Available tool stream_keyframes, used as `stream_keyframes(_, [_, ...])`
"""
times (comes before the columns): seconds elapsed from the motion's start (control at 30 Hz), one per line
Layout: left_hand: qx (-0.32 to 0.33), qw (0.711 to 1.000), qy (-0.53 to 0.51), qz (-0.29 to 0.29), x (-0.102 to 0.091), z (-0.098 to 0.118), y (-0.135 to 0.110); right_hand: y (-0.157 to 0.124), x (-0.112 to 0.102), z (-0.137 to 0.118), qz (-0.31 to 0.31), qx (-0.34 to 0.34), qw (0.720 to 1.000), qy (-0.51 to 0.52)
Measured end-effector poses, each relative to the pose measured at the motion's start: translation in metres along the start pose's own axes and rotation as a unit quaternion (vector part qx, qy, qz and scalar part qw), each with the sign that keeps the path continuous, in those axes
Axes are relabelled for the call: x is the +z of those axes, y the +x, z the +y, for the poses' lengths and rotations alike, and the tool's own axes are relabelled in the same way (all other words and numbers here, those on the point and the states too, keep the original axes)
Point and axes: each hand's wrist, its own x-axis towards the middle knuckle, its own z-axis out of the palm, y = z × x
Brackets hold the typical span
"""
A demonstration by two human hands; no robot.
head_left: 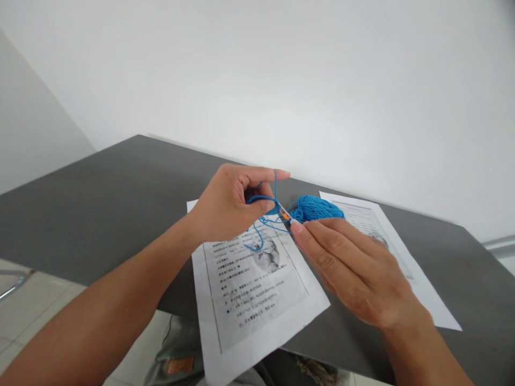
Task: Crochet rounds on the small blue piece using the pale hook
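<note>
A printed sheet point(249, 305) lies near, another sheet point(422, 289) right, partly hidden by my right hand point(358, 265), which grips a slim hook point(287, 213). My left hand point(233, 201) pinches small blue yarn work point(272, 209), left of the skein point(317, 208)

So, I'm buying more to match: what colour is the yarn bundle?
Bright blue; the yarn bundle shows best in the head view.

The head view looks forward and down across the nearby table point(116, 214).
</note>
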Motion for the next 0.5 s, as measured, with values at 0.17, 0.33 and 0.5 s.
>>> stream_keyframes(0.17, [0.007,0.999,0.003,-0.051,-0.004,0.001,0.003,-0.004,-0.003,0.001,-0.005,0.010,0.999,0.032])
stream_keyframes(0.33, [-0.002,0.996,-0.034,-0.080,-0.004,0.004,0.002,-0.011,-0.007,0.003,0.032,0.058,0.996,0.062])
stream_keyframes(0.5, [-0.003,0.990,-0.080,-0.114,-0.006,0.002,0.001,-0.009,-0.014,0.003,0.044,0.109,0.990,0.080])
